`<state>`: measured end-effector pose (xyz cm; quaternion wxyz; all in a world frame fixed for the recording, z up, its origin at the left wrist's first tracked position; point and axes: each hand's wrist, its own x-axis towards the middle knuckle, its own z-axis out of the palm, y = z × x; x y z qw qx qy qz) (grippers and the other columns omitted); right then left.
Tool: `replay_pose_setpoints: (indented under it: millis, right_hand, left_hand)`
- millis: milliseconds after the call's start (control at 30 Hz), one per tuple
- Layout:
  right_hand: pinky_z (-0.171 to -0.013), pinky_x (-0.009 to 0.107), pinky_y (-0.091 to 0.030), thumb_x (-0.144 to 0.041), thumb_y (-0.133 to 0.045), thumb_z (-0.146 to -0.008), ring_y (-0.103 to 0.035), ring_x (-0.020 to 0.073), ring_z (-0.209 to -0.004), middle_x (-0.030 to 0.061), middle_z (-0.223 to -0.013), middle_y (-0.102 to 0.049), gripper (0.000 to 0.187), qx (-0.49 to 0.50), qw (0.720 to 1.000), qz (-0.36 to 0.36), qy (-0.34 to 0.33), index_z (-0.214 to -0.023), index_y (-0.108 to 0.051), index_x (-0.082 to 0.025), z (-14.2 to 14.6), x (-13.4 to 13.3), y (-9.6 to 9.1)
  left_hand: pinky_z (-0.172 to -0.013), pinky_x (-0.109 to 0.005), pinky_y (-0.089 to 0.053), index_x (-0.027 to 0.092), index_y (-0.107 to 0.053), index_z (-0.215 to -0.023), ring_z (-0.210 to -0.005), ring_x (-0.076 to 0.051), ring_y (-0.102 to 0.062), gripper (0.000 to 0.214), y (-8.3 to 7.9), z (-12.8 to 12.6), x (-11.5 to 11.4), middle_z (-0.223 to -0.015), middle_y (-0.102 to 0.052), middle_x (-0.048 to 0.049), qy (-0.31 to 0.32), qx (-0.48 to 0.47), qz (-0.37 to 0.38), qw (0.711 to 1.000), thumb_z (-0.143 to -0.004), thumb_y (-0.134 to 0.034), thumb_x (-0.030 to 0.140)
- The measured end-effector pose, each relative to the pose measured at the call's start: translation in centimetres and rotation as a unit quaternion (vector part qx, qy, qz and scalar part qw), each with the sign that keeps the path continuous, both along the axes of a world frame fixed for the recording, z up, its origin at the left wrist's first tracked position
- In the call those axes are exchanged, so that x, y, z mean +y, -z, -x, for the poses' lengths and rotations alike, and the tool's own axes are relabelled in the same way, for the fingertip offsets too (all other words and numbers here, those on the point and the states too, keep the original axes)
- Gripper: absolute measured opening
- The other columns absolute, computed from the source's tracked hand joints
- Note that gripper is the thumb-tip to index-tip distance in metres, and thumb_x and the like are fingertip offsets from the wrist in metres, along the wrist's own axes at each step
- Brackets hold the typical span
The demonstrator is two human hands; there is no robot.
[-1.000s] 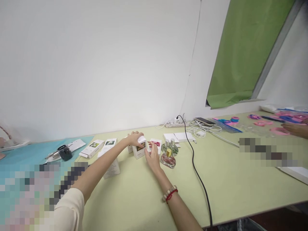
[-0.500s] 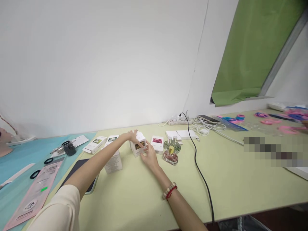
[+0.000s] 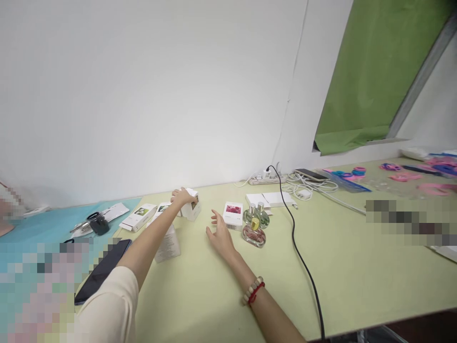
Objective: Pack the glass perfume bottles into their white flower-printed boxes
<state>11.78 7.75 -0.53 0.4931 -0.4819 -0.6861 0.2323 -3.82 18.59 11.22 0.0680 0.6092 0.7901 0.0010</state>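
My left hand (image 3: 183,196) grips a small white box (image 3: 192,212) from above, with the thumb by a dark picture on its side. My right hand (image 3: 221,234) is open over the table, fingers apart, with nothing in it. Just beyond its fingertips lies a white box with a pink picture (image 3: 233,215). Right of that stand a perfume bottle with a gold cap (image 3: 254,234) and two greenish bottles (image 3: 263,217) with silver caps. Under my left forearm, another white box (image 3: 168,245) is partly hidden. Further left lies a white box with a green picture (image 3: 140,217).
A black cable (image 3: 295,233) runs across the table to a power strip (image 3: 267,180). White cables (image 3: 303,188) and a phone (image 3: 311,175) are at the back right. A dark tablet or phone (image 3: 103,272) and a black jar (image 3: 98,224) lie at left.
My left hand has carried the small white box leftward, toward the other boxes. My right hand has let go of that box and opened, staying near the same spot.
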Motion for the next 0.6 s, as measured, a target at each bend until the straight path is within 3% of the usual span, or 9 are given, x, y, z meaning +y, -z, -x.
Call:
replay_pose_setpoints:
  millis: [100, 200, 267, 333, 367, 433, 500, 533, 600]
  right_hand:
    - [-0.072, 0.033, -0.049, -0.021, -0.046, -0.074, -0.053, 0.0189, -0.091, 0.0077, -0.109, -0.050, 0.058, -0.014, 1.000, 0.001, -0.014, -0.130, -0.030, -0.024, 0.2, -0.4, -0.4]
    - [-0.072, 0.033, -0.048, -0.023, -0.046, -0.076, -0.053, 0.0177, -0.090, 0.0064, -0.108, -0.051, 0.055, -0.031, 0.999, 0.002, -0.018, -0.129, -0.031, -0.025, 0.3, -0.8, -0.7]
    - [-0.071, 0.033, -0.047, -0.026, -0.045, -0.078, -0.053, 0.0173, -0.090, 0.0056, -0.108, -0.051, 0.053, -0.038, 0.999, 0.007, -0.014, -0.129, -0.032, -0.025, 0.3, -0.9, -0.9]
    - [-0.069, 0.031, -0.047, -0.029, -0.045, -0.079, -0.053, 0.0173, -0.089, 0.0056, -0.108, -0.051, 0.051, -0.036, 0.999, 0.008, -0.011, -0.128, -0.033, -0.025, 0.2, -0.9, -1.0]
    - [-0.068, 0.030, -0.047, -0.029, -0.045, -0.079, -0.053, 0.0173, -0.090, 0.0059, -0.108, -0.051, 0.050, -0.031, 0.999, 0.005, -0.010, -0.127, -0.034, -0.025, 0.2, -0.9, -1.0]
    - [-0.066, 0.028, -0.047, -0.029, -0.045, -0.079, -0.052, 0.0176, -0.092, 0.0066, -0.109, -0.051, 0.047, -0.018, 1.000, -0.008, -0.007, -0.125, -0.037, -0.023, 0.2, -1.0, -1.2]
    - [-0.064, 0.027, -0.047, -0.028, -0.044, -0.080, -0.052, 0.0174, -0.092, 0.0066, -0.109, -0.051, 0.043, -0.007, 1.000, -0.022, -0.008, -0.122, -0.040, -0.023, 0.2, -1.3, -1.4]
    - [-0.064, 0.027, -0.047, -0.028, -0.044, -0.080, -0.053, 0.0171, -0.091, 0.0064, -0.108, -0.052, 0.042, -0.004, 1.000, -0.025, -0.010, -0.121, -0.042, -0.023, 0.3, -1.4, -1.4]
    - [-0.063, 0.027, -0.046, -0.028, -0.044, -0.079, -0.054, 0.0163, -0.087, 0.0057, -0.106, -0.053, 0.040, -0.005, 1.000, -0.022, -0.019, -0.119, -0.044, -0.022, 0.4, -1.7, -1.5]
  left_hand:
    - [-0.088, -0.052, -0.034, 0.012, -0.027, -0.132, -0.123, -0.044, -0.028, 0.110, -1.1, 1.3, 0.3, -0.133, -0.033, -0.0270, 0.035, 0.007, 0.013, 0.999, -0.042, -0.069, 0.058]
    - [-0.098, -0.051, -0.026, 0.016, -0.009, -0.139, -0.130, -0.040, -0.016, 0.123, -3.2, 2.5, -1.0, -0.142, -0.016, -0.0229, 0.102, 0.009, 0.012, 0.995, -0.041, -0.067, 0.064]
    - [-0.103, -0.046, -0.022, 0.022, 0.002, -0.140, -0.134, -0.034, -0.008, 0.123, -5.0, 3.5, -3.0, -0.146, -0.006, -0.0155, 0.155, 0.004, 0.011, 0.988, -0.046, -0.062, 0.069]
    - [-0.104, -0.042, -0.023, 0.031, -0.004, -0.140, -0.134, -0.030, -0.009, 0.115, -6.3, 4.8, -5.9, -0.147, -0.007, -0.0071, 0.209, -0.001, 0.033, 0.977, -0.047, -0.060, 0.070]
    - [-0.102, -0.043, -0.025, 0.032, -0.007, -0.140, -0.133, -0.032, -0.013, 0.111, -6.5, 5.5, -7.6, -0.147, -0.008, -0.0079, 0.255, 0.005, 0.060, 0.965, -0.050, -0.059, 0.070]
    - [-0.098, -0.047, -0.028, 0.030, -0.015, -0.138, -0.129, -0.034, -0.021, 0.105, -6.2, 6.8, -11.3, -0.142, -0.019, -0.0111, 0.310, 0.040, 0.076, 0.947, -0.052, -0.061, 0.067]
    - [-0.097, -0.048, -0.028, 0.026, -0.032, -0.132, -0.124, -0.034, -0.028, 0.090, -4.7, 7.6, -14.7, -0.132, -0.033, -0.0142, 0.317, 0.101, -0.023, 0.943, -0.055, -0.065, 0.058]
    - [-0.096, -0.048, -0.029, 0.023, -0.042, -0.124, -0.120, -0.035, -0.032, 0.075, -3.7, 7.9, -16.2, -0.127, -0.037, -0.0147, 0.313, 0.133, -0.095, 0.936, -0.059, -0.066, 0.052]
    - [-0.092, -0.044, -0.033, 0.021, -0.052, -0.109, -0.110, -0.030, -0.041, 0.043, -1.6, 8.0, -18.5, -0.116, -0.044, -0.0133, 0.323, 0.168, -0.163, 0.917, -0.072, -0.059, 0.040]
